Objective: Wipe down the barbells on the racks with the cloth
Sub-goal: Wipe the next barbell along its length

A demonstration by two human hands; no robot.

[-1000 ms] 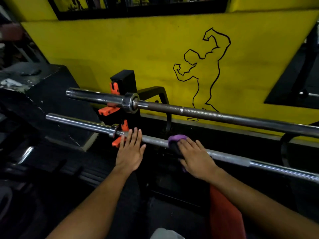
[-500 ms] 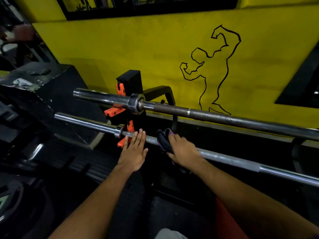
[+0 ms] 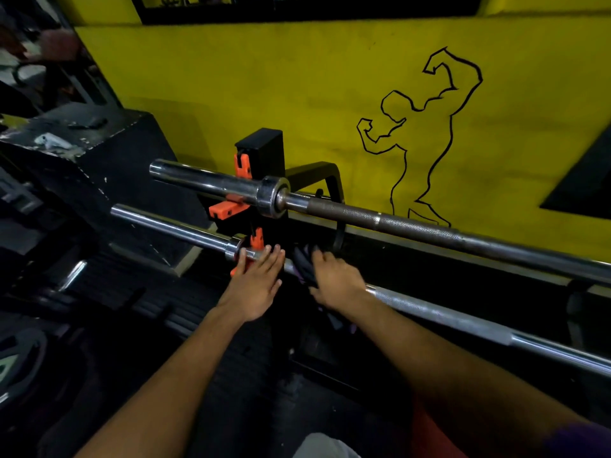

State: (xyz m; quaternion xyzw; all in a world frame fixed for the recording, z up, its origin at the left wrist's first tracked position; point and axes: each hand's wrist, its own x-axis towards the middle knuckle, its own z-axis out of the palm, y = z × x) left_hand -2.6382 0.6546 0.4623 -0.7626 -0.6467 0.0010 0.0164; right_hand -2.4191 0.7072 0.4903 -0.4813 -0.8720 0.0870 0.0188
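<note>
Two steel barbells lie across a black rack with orange hooks. The upper barbell runs from upper left to the right edge. The lower barbell lies nearer to me. My right hand presses a dark purple cloth around the lower bar, close to the rack post. My left hand rests flat with fingers spread on the same bar, just right of its collar. The two hands are almost touching.
A yellow wall with a black outline drawing of a flexing figure stands behind the rack. A black box sits at the left. Weight plates and dark floor mats lie at lower left.
My right hand has slid the cloth leftward along the lower bar toward the rack post and my left hand. The left hand has stayed in place.
</note>
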